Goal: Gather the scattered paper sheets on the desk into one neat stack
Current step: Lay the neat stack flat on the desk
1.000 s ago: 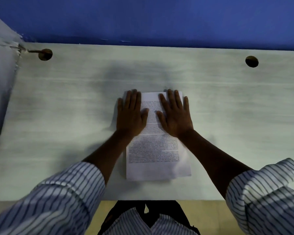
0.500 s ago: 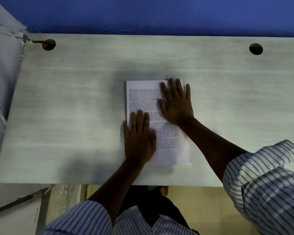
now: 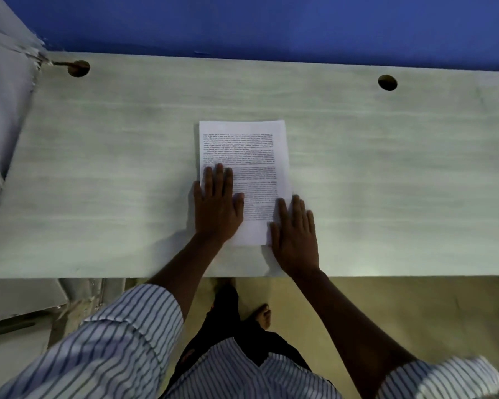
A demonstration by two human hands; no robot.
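Paper stack (image 3: 244, 156): one pile of printed sheets lying flat on the desk (image 3: 98, 182), around the middle of the desktop and a little toward the near edge; no other loose sheets show anywhere on the desk.
Long axis: runs near to far, straight away from the person, with the short edges facing near and far.
Edges: the far end looks square; at the near right corner a sliver of a lower sheet seems to peek out past the top one, though the blur makes this uncertain.
Left hand (image 3: 218, 208): palm down with fingers spread flat, resting on the near left part of the stack, its outer side over the left long edge.
Right hand (image 3: 296, 237): palm down and flat, fingers together, lying along the near right corner, partly on paper and partly on bare desk.
Hands to each other: apart, one on each long side of the stack, neither gripping anything; both only press or rest.
Which is nearer: both sit at the near end, the left reaching slightly farther up the page.
Judgement: the gathering looks nearly finished; what remains is likely squaring the near right corner, which the right hand is placed to nudge leftward.
Cable holes (image 3: 387, 82): far off at the back of the desk, out of the way.
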